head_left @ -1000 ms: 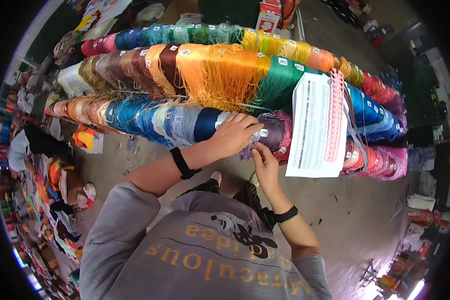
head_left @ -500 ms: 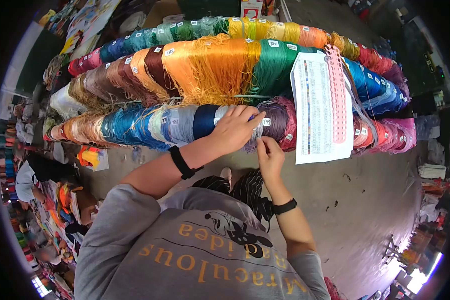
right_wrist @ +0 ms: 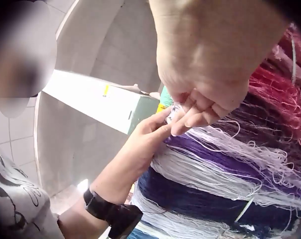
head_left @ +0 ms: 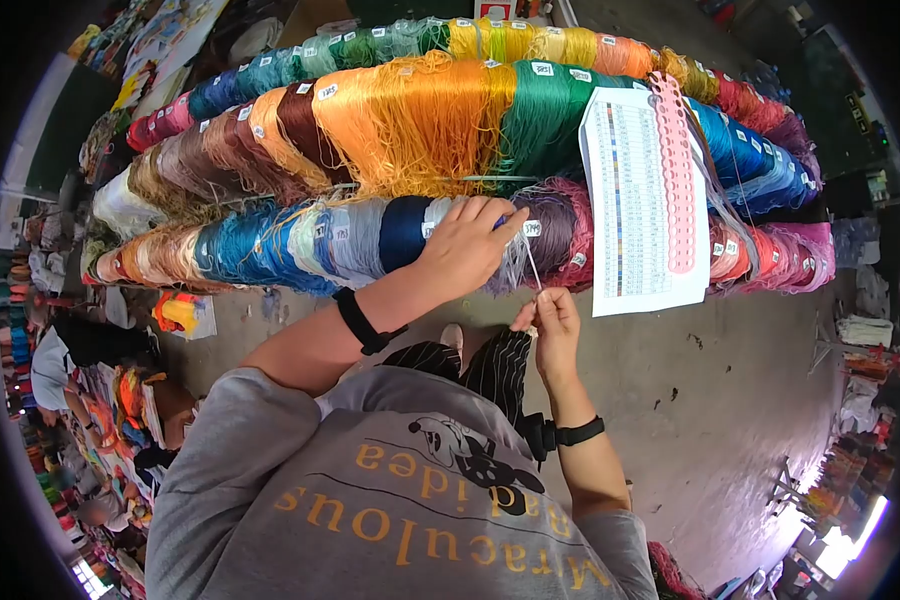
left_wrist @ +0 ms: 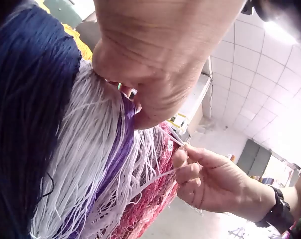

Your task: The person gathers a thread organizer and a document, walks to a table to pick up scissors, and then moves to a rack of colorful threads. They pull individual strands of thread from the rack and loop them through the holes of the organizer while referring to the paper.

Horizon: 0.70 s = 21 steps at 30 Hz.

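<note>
My left hand [head_left: 470,248] lies over the front row of hanging thread skeins, its fingers bent over the top and gripping a pale lilac skein [left_wrist: 140,174]. A purple skein [left_wrist: 118,144] hangs right beside it, between pale grey threads [left_wrist: 88,129] and a navy skein [head_left: 404,235]. Closer to my body, my right hand [head_left: 553,318] pinches a pale thread [head_left: 532,262] between thumb and fingers. This strand runs taut from the skein near my left fingertips. To the right hangs a dusky purple skein [head_left: 552,228] with a white number label.
Behind stand more rows of labelled skeins, with orange threads [head_left: 410,110] and green ones [head_left: 545,120]. A printed chart [head_left: 625,220] with a pink punched strip [head_left: 675,180] hangs over the rows at right. Another person [head_left: 55,365] is at far left.
My right hand has drawn back toward my body and away from the skein, stretching out the pale thread. My left hand has stayed at the same skein.
</note>
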Motion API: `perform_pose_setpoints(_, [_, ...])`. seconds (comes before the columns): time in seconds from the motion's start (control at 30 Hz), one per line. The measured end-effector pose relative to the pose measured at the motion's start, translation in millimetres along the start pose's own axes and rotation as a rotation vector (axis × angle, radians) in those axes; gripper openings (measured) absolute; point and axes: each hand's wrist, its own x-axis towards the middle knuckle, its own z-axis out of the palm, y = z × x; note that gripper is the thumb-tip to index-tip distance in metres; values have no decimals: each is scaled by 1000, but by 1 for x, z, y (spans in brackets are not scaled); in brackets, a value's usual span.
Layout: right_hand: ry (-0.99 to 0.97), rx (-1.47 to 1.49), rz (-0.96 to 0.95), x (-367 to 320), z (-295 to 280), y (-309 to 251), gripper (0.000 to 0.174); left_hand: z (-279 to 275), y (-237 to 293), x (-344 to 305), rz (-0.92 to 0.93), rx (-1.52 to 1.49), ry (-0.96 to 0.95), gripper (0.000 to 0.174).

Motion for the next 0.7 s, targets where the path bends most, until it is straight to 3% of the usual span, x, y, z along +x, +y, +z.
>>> perform_pose_setpoints(0.27, [-20,-48,-20,-13,-25,14,18,0,1,0,-5,8,-12,50])
perform_pose_setpoints(0.33, [25,-353,70,-26,-32,12,19,0,2,0,-10,20,-15,51])
perform_pose_setpoints(0.37, [21,-567,-33,-34,-53,30,20,0,2,0,-8,18,-15,51])
perform_pose_setpoints(0.43, [19,-768,126,-58,-92,42,21,-1,2,0,-3,25,-14,52])
perform_pose_setpoints(0.5, [157,-940,233,-98,-168,86,21,-1,2,1,1,24,-10,52])
perform_pose_setpoints(0.53, [189,-1139,-37,-130,-223,118,29,-1,2,1,1,26,-8,52])
perform_pose_setpoints(0.57, [272,-1200,136,-176,-285,147,28,-2,2,1,2,22,-6,52])
perform_pose_setpoints(0.6, [439,-1189,551,-225,-344,171,25,-2,2,1,2,25,-2,52])
perform_pose_setpoints(0.63, [584,-1186,964,-265,-365,153,27,-2,2,1,3,29,2,52])
perform_pose_setpoints(0.67, [588,-1186,964,-277,-392,172,27,-1,2,2,5,26,3,52])
perform_pose_setpoints(0.7, [700,-919,983,-336,-451,178,24,0,1,2,1,27,5,53])
